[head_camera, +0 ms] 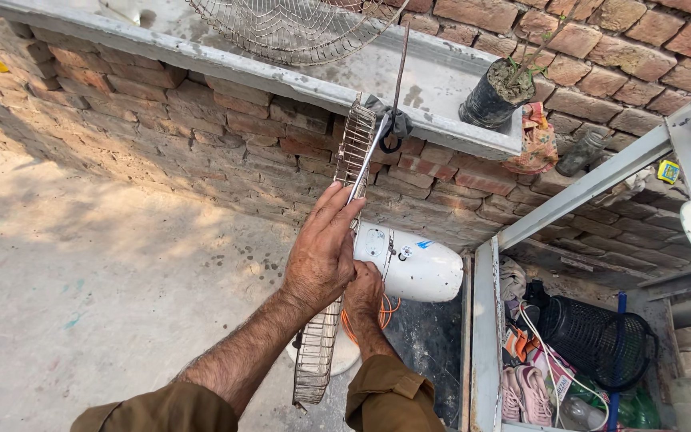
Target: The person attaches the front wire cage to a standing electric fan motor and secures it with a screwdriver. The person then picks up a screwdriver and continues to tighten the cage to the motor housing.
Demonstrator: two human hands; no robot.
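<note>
Standing: a brick wall point(201, 136) rises from a bare concrete floor point(81, 280), with a grey ledge point(441, 80) along its top.
Ledge: a second wire guard point(297, 28) lies on it; a black plant pot point(496, 98) stands near its right end.
Cabinet: a white metal frame point(485, 320) at the right holds a black mesh basket point(597, 340) and pink shoes point(525, 392).
Fan motor: the white fan body point(413, 268) stands at the foot of the wall, just left of the cabinet, with orange wire point(389, 308) below it.
Fan guard: the wire fan guard point(333, 320) stands edge-on before the motor.
Left hand point(321, 256): forearm raised, fingers curled over the guard's rim, gripping it.
Right hand point(364, 292): tucked behind the guard against the motor; whether it grips cannot be told.
</note>
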